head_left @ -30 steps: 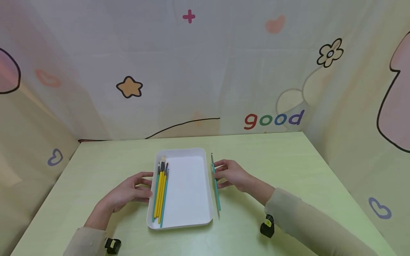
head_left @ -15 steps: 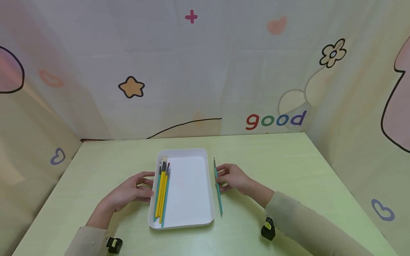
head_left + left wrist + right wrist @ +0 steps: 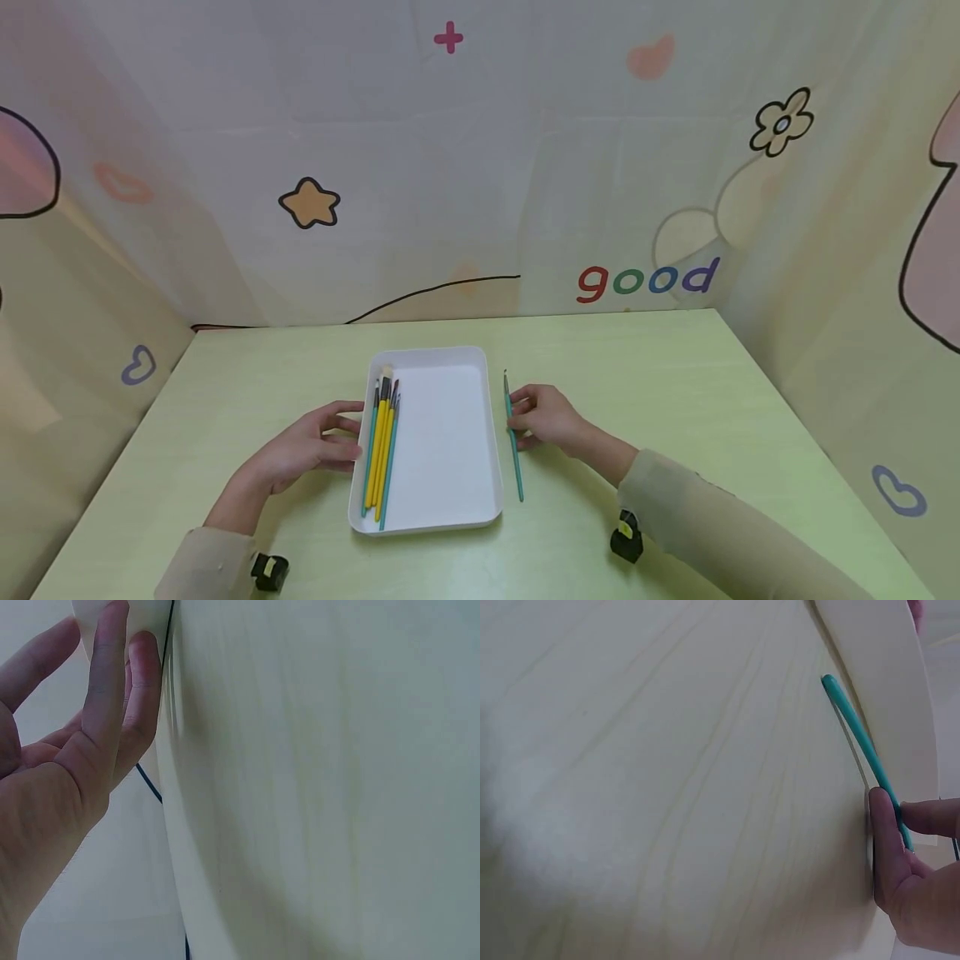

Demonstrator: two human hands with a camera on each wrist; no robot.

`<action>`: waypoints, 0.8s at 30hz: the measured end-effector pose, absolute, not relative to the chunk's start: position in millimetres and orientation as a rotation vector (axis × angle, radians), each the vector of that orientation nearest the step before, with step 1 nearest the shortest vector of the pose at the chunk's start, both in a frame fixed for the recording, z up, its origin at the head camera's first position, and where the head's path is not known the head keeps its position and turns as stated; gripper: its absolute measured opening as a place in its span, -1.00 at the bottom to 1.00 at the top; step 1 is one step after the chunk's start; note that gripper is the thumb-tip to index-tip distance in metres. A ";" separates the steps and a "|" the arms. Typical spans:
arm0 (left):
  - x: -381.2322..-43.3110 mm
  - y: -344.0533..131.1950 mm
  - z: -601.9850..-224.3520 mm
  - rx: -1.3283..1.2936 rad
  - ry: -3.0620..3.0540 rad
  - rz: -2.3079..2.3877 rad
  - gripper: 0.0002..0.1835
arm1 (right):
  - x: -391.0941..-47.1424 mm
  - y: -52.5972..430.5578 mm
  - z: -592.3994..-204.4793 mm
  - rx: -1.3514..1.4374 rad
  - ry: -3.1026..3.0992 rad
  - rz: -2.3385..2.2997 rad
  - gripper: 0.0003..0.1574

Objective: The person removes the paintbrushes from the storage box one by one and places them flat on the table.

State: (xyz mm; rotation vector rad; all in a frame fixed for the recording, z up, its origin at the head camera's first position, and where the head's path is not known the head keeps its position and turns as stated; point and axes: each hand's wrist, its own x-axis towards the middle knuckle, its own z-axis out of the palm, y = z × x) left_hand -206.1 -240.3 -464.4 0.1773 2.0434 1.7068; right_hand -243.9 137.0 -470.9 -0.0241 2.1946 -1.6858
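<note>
A white tray [image 3: 446,450] lies on the table, and along its left side are several paintbrushes [image 3: 378,467] with teal and yellow handles, bristles toward the back. My left hand [image 3: 303,450] touches the tray's left rim with its fingers spread; in the left wrist view those fingers [image 3: 105,682] reach up to the white tray wall [image 3: 150,616]. Just right of the tray, my right hand [image 3: 551,417] pinches a thin teal paintbrush [image 3: 516,458] between thumb and fingers. The right wrist view shows the teal handle [image 3: 859,731] close along the tabletop, its end near the tray.
The pale green table [image 3: 637,358] meets a printed cloth backdrop [image 3: 480,192] at the back and on both sides. Small black devices [image 3: 627,536] are strapped at both sleeve cuffs.
My right hand has come slightly nearer the front and lower with the teal paintbrush, then barely moved over the last half second. The left hand stays at the tray's rim.
</note>
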 end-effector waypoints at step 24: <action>-206.8 -241.6 -464.2 0.208 2.039 1.699 -0.16 | -245.1 126.2 -472.7 -0.221 2.636 -1.274 -0.55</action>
